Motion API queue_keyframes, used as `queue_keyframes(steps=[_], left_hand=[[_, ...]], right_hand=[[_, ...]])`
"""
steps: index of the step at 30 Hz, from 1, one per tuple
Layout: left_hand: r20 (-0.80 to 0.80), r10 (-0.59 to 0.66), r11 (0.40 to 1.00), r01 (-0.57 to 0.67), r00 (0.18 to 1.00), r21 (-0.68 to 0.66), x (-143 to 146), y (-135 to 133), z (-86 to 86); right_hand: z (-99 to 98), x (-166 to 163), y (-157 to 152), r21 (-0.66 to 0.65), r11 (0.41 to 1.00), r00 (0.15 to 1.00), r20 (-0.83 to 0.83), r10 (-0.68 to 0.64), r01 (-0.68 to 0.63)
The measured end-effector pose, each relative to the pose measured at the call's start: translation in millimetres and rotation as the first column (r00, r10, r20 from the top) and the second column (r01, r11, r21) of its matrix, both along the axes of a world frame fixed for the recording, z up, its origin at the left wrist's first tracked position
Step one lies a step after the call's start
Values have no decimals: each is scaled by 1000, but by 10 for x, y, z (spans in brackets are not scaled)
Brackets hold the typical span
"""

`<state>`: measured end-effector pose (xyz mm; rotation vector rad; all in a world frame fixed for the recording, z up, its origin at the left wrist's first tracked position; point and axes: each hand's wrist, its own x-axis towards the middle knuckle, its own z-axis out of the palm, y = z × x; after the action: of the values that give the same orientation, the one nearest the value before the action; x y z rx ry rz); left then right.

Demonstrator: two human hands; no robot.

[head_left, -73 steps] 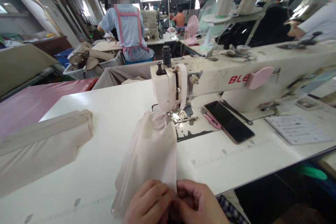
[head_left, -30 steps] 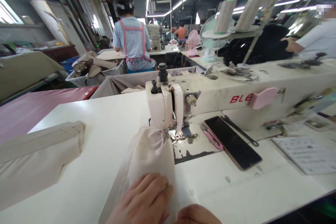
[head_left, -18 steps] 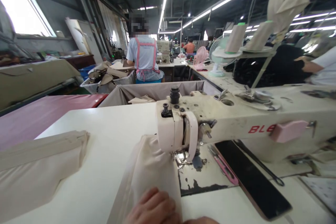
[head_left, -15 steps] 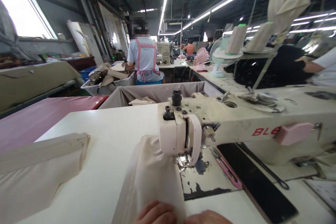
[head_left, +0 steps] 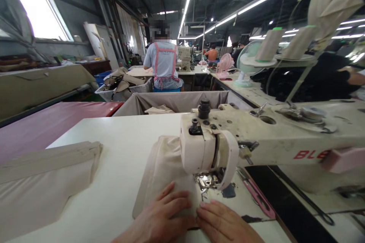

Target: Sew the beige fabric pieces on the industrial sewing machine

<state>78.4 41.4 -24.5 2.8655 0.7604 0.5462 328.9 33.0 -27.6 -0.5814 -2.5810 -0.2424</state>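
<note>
A beige piece of fabric (head_left: pixel 165 163) lies on the white table and runs under the head of a cream sewing machine (head_left: pixel 211 148). My left hand (head_left: pixel 162 218) rests flat on the near end of the fabric, fingers spread. My right hand (head_left: pixel 225 224) lies flat beside it, fingers stretched toward the presser foot (head_left: pixel 209 182), just short of it. Neither hand grips anything; both press the cloth down in front of the needle.
A folded beige fabric stack (head_left: pixel 42 174) lies at the left. Pink snips (head_left: pixel 255 193) and a black phone (head_left: pixel 288 205) sit right of the needle plate. A fabric-lined bin (head_left: pixel 173 102) stands behind the table. A person in a pink-strapped apron (head_left: pixel 164 64) works farther back.
The fabric has fed away under the machine head and shortened on the near side. My hands went from pinching its near edge to lying flat close to the presser foot. The view has tilted up.
</note>
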Motion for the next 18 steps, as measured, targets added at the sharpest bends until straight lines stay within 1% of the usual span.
queue_keyframes(steps=[3,5,7,9,14,16,18], left_hand=[[-109,9,987,-26,994,-161,5,67,215],[-119,21,976,-47,993,-214,15,131,326],[-93,47,968,-69,995,-243,27,207,380],[-69,68,962,-84,995,-261,38,283,387],[-31,107,947,-111,994,-300,69,427,331],[-7,160,940,-154,987,-306,81,471,300],[18,244,929,-229,970,-292,81,516,279]], right_hand=[[0,-17,36,67,997,999,32,-35,33],[-7,-33,23,78,993,995,34,-95,92],[-20,-45,-6,61,986,987,21,-157,155],[-37,-47,-35,29,982,982,26,-185,185],[-45,-26,-73,-69,979,981,47,-187,190],[-8,-35,-82,-125,975,982,46,-181,186],[44,-56,-96,-187,966,984,34,-176,179]])
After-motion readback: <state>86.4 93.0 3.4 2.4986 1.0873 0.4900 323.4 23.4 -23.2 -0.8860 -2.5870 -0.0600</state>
